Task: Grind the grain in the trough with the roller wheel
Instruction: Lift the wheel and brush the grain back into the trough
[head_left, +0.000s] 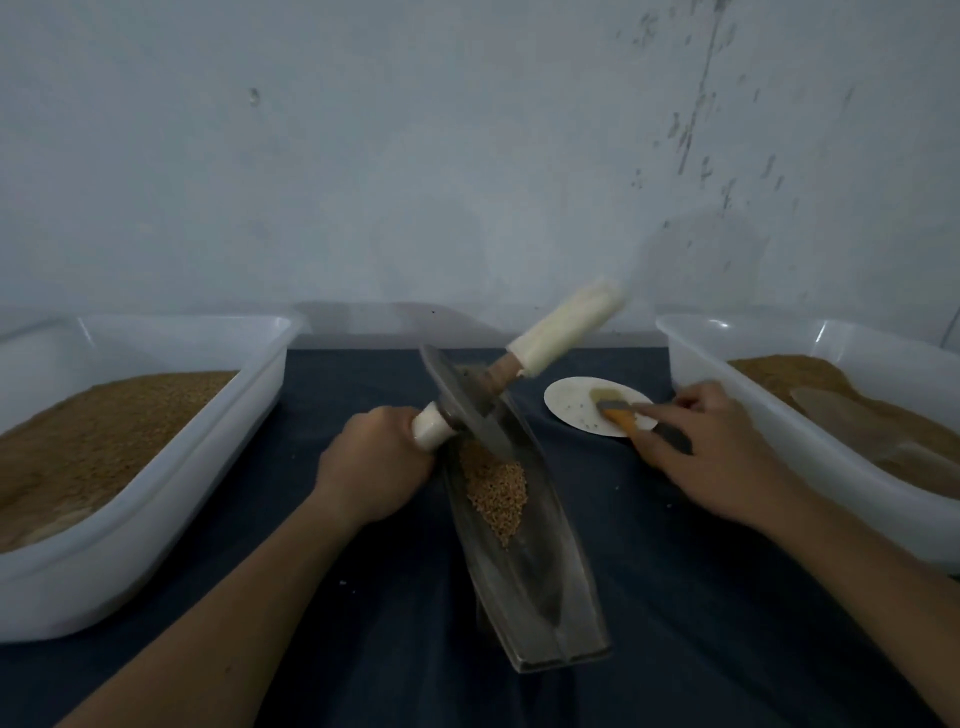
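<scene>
- The trough (545, 597), long, dark and narrow, lies along the middle of the table (727, 597), which is covered in dark cloth. Its near end points toward the front edge.
- Grain (493, 488) is heaped in the trough's far half.
- The wheel (457, 395) stands in the trough at the far end of the grain. It is tilted, with its axle slanting up to the right.
- The left hand (374, 467) has its fingers wrapped tightly round the wheel's white left handle.
- The white right handle (566, 327) sticks up, free and blurred.
- The right hand (717, 452) is right of the trough, with its fingers stretched over the dark handle of a brush (618, 418) and touching it. I cannot tell whether they grip it.
- The brush head rests on a white plate (566, 410), just beside the trough's far end.
- A white tub (208, 467) of brown grain sits at the table's left edge.
- Another tub (779, 441), holding brown meal, sits at the right edge.
</scene>
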